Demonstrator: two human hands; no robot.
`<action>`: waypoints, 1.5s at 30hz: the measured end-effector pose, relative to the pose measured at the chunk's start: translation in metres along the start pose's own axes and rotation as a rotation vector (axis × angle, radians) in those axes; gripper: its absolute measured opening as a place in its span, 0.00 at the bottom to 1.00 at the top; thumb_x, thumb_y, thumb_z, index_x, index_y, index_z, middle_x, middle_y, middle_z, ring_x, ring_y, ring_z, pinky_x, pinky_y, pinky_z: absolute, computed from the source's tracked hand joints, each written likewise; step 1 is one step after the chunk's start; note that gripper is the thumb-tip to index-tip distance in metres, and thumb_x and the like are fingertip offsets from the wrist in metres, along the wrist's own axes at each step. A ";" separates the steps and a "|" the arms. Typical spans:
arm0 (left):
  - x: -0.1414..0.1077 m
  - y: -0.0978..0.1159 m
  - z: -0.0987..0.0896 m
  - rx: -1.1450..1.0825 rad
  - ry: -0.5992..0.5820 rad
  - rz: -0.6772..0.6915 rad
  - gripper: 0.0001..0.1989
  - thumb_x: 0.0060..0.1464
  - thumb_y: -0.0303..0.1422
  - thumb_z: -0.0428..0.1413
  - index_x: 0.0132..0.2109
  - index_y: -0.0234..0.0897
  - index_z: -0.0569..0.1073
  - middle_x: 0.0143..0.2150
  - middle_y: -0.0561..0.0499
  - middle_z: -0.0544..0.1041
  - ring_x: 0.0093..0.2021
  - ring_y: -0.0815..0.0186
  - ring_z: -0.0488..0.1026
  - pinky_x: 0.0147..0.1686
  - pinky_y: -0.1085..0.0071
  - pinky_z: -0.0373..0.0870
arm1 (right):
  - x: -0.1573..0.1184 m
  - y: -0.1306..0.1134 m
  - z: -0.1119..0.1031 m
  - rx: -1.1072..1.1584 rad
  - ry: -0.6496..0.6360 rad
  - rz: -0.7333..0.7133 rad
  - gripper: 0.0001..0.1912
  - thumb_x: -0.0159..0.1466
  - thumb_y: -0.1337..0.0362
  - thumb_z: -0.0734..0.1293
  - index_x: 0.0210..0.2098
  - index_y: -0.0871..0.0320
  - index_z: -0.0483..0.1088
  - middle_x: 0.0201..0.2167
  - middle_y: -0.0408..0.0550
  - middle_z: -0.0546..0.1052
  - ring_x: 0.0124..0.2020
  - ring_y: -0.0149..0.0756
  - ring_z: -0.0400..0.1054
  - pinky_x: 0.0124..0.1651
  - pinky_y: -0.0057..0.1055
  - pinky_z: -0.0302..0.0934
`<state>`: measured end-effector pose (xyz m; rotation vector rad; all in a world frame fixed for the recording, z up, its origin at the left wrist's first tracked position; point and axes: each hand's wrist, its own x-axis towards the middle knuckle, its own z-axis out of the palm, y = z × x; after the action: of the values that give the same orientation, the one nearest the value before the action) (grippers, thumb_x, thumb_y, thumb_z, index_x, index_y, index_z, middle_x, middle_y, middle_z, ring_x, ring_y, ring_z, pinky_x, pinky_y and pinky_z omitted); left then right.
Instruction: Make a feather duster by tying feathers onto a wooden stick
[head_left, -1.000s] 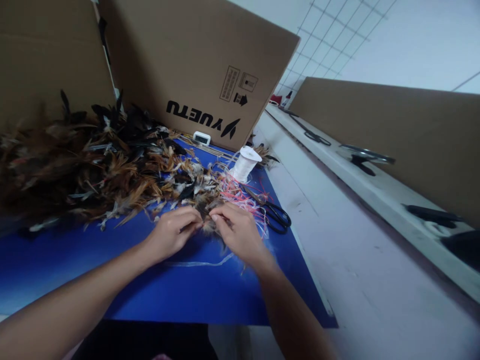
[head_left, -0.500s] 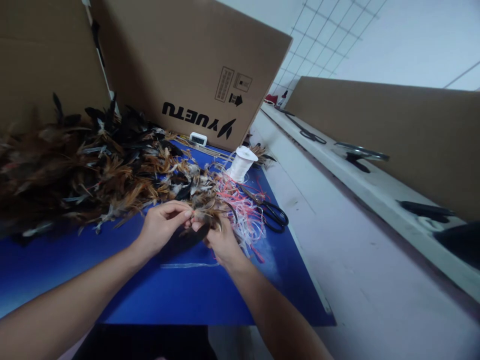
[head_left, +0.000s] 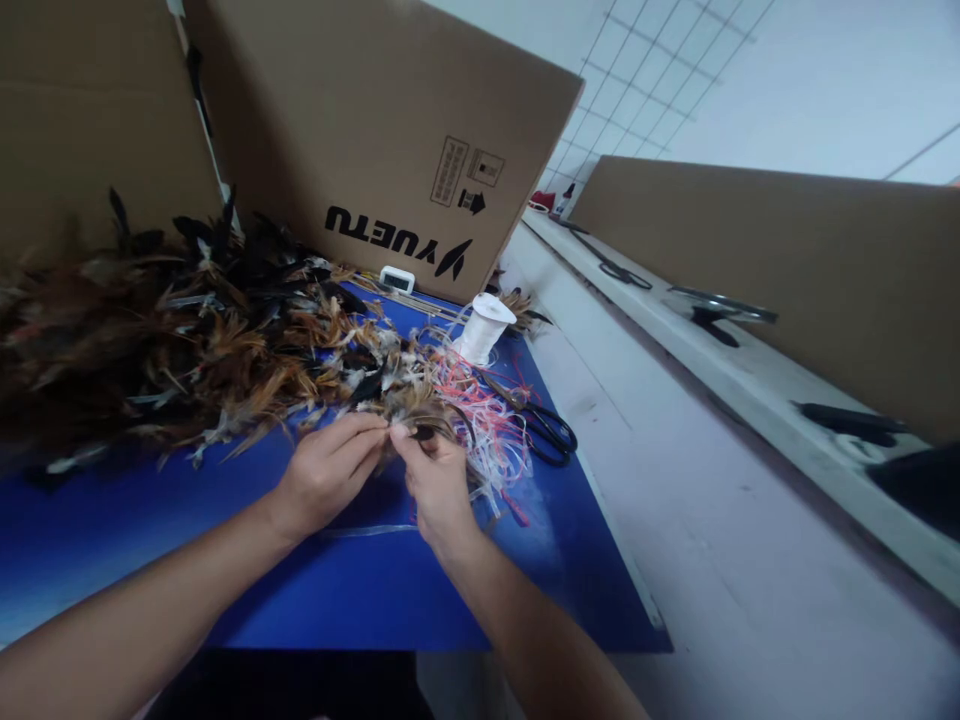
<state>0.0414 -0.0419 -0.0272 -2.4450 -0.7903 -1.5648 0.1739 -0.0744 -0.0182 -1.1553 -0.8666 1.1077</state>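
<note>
My left hand [head_left: 330, 468] and my right hand [head_left: 437, 478] meet fingertip to fingertip over the blue tabletop. Both are closed in a pinch on a small bunch of brown and grey feathers [head_left: 426, 408], whose tips fan out beyond my right fingers. What exactly lies between the fingertips is too small to make out. Just right of my right hand lies a tangle of pink and white ribbon strands [head_left: 495, 435]. A clear thin strip [head_left: 367, 531] lies on the table below my hands.
A heap of brown and black feathers [head_left: 150, 340] covers the left. Black-handled scissors [head_left: 551, 432] and a white ribbon spool [head_left: 484, 330] are on the right. A small white digital display [head_left: 397, 279] stands before the cardboard box [head_left: 375, 120]. A ledge [head_left: 660, 300] with tools runs along the right.
My left hand has rolled over so its back faces up. My right thumb and fingers have moved up to meet the left fingertips, and the feather bunch has shifted slightly with them.
</note>
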 end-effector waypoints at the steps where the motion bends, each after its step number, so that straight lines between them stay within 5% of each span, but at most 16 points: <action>1: -0.002 0.000 0.000 0.000 -0.004 0.040 0.08 0.55 0.23 0.54 0.41 0.34 0.75 0.40 0.46 0.78 0.40 0.66 0.76 0.43 0.72 0.74 | 0.000 -0.001 -0.001 -0.002 -0.013 0.001 0.16 0.53 0.53 0.70 0.24 0.61 0.71 0.17 0.38 0.63 0.19 0.24 0.53 0.22 0.24 0.50; 8: -0.001 0.004 -0.002 -0.145 -0.069 0.012 0.11 0.54 0.23 0.54 0.45 0.34 0.75 0.43 0.45 0.78 0.43 0.64 0.76 0.45 0.69 0.74 | 0.003 -0.004 -0.009 0.004 -0.053 -0.012 0.18 0.54 0.57 0.70 0.16 0.59 0.62 0.12 0.33 0.54 0.15 0.22 0.45 0.18 0.24 0.42; 16: 0.015 0.007 -0.005 -0.526 -0.139 -0.628 0.05 0.51 0.32 0.58 0.35 0.36 0.77 0.36 0.48 0.79 0.36 0.65 0.76 0.35 0.72 0.74 | 0.008 -0.005 -0.021 0.074 -0.148 0.078 0.18 0.53 0.57 0.71 0.17 0.58 0.60 0.09 0.31 0.52 0.12 0.20 0.40 0.15 0.24 0.34; 19: 0.012 0.003 -0.005 -0.459 -0.160 -0.630 0.04 0.50 0.33 0.59 0.33 0.37 0.77 0.34 0.50 0.79 0.34 0.66 0.76 0.33 0.73 0.72 | 0.008 -0.006 -0.023 0.074 -0.170 0.105 0.17 0.53 0.58 0.71 0.18 0.58 0.61 0.09 0.31 0.52 0.11 0.20 0.41 0.15 0.24 0.35; 25: 0.011 -0.001 -0.005 -0.247 -0.137 -0.283 0.07 0.54 0.28 0.56 0.39 0.38 0.78 0.35 0.49 0.79 0.35 0.69 0.75 0.35 0.75 0.70 | 0.009 -0.006 -0.023 0.081 -0.207 0.119 0.17 0.53 0.59 0.71 0.18 0.58 0.61 0.08 0.30 0.52 0.11 0.20 0.41 0.15 0.24 0.35; 28: 0.013 -0.002 -0.006 -0.237 -0.191 -0.235 0.08 0.56 0.27 0.53 0.37 0.37 0.77 0.34 0.49 0.77 0.34 0.69 0.74 0.35 0.75 0.69 | 0.009 -0.006 -0.024 0.082 -0.208 0.123 0.17 0.53 0.59 0.71 0.17 0.58 0.61 0.09 0.30 0.52 0.11 0.20 0.41 0.14 0.24 0.35; 36: 0.014 0.001 -0.002 -0.796 -0.272 -0.780 0.08 0.55 0.36 0.55 0.34 0.35 0.72 0.32 0.52 0.71 0.21 0.74 0.66 0.16 0.77 0.63 | 0.010 -0.005 -0.023 0.124 -0.282 0.187 0.17 0.54 0.60 0.70 0.18 0.58 0.60 0.10 0.31 0.53 0.12 0.20 0.41 0.15 0.23 0.35; 45: 0.004 0.006 0.005 -0.975 -0.154 -0.946 0.06 0.55 0.34 0.56 0.35 0.35 0.71 0.30 0.52 0.75 0.16 0.78 0.63 0.15 0.80 0.57 | 0.005 -0.008 -0.021 0.193 -0.380 0.284 0.14 0.53 0.60 0.70 0.20 0.58 0.63 0.08 0.30 0.54 0.11 0.19 0.40 0.15 0.23 0.34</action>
<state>0.0497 -0.0442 -0.0245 -3.0327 -1.7146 -2.5680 0.1963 -0.0749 -0.0152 -0.9394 -0.8760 1.6443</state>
